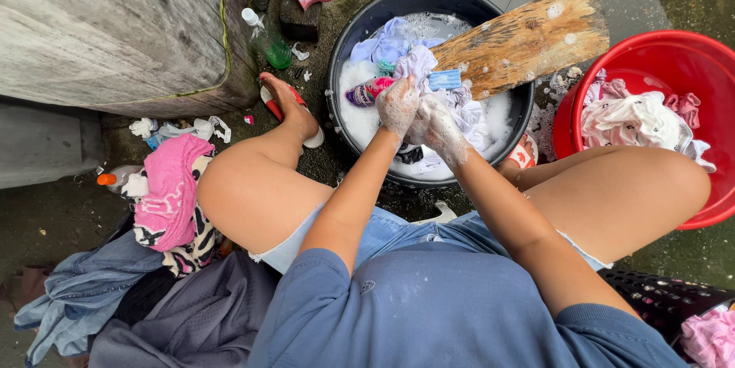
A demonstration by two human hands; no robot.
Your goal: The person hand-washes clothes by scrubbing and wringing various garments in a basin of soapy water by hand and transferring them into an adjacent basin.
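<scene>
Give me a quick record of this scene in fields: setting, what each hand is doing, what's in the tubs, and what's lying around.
setting: outdoors on wet ground, person seated over a black basin
left hand: left hand soapy, gripping a white cloth
right hand: right hand soapy, pressed against the left on the same cloth
black basin: suds, mixed clothes, a wooden washboard leaning on the rim
red tub: red tub with white and pink clothes
around: green bottle, clothes pile beside the left leg

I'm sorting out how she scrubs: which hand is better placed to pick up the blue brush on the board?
Probably the right hand: it lies just below the blue brush at the wooden board. The left hand, soapy too, is farther over.
</scene>
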